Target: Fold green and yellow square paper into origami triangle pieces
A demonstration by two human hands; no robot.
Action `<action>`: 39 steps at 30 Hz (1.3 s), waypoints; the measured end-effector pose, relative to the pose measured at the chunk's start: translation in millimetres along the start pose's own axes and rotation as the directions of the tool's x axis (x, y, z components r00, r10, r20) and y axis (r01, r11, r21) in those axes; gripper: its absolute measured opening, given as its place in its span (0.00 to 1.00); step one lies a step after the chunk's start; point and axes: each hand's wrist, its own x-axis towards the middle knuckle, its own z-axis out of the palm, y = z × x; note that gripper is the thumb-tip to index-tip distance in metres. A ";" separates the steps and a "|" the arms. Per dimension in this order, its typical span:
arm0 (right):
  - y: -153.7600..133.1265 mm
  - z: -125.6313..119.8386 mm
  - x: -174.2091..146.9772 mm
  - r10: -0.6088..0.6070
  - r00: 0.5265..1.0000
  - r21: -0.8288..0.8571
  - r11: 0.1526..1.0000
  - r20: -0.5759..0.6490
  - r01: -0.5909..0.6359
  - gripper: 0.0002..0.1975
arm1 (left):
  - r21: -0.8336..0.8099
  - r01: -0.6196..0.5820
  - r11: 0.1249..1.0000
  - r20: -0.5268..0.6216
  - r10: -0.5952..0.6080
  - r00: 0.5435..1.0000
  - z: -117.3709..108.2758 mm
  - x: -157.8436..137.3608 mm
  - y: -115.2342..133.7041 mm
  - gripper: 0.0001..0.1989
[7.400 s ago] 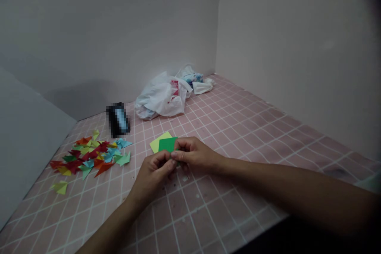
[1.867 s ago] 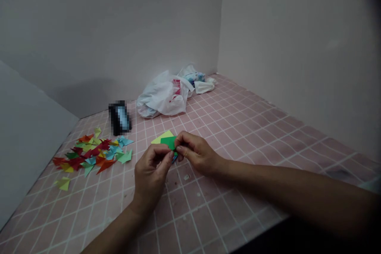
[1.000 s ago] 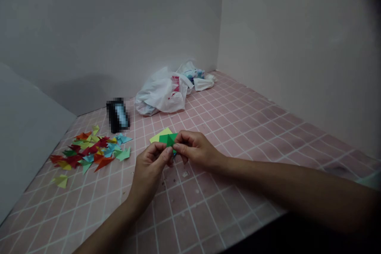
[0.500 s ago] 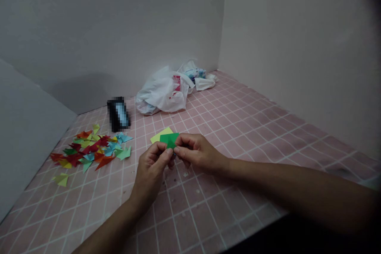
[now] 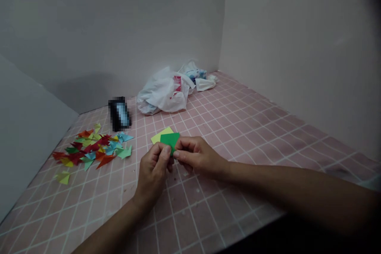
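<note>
We see a bare left hand (image 5: 152, 174) with a rounded left thumb (image 5: 163, 158), and a bare right hand (image 5: 206, 158) with a rounded right thumb (image 5: 186, 157). The bare left forearm (image 5: 117, 220) is long and slim, like a tube. The bare right forearm (image 5: 276, 186) gets wider toward the right edge of our view, where it looks too dark to see well.

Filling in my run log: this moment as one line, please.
left hand, right hand: hold green paper; beyond: yellow paper; at left: folded papers; back: plastic bag
</note>
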 end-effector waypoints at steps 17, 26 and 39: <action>3.7 -3.7 5.1 0.005 0.998 -0.019 1.000 0.055 -0.004 0.09 | -0.131 0.088 0.987 -0.101 -0.102 0.990 -2.5 6.5 -2.1 0.18; 7.2 -9.2 11.4 -0.143 0.990 -0.079 0.987 0.001 0.143 0.11 | -0.003 0.012 1.000 -0.026 -0.012 1.000 -7.5 8.9 7.1 0.13; 4.0 -14.9 12.3 -0.294 0.956 -0.354 0.895 -0.014 0.270 0.08 | -0.381 0.247 0.891 0.038 -0.252 0.967 -2.2 9.6 -1.4 0.17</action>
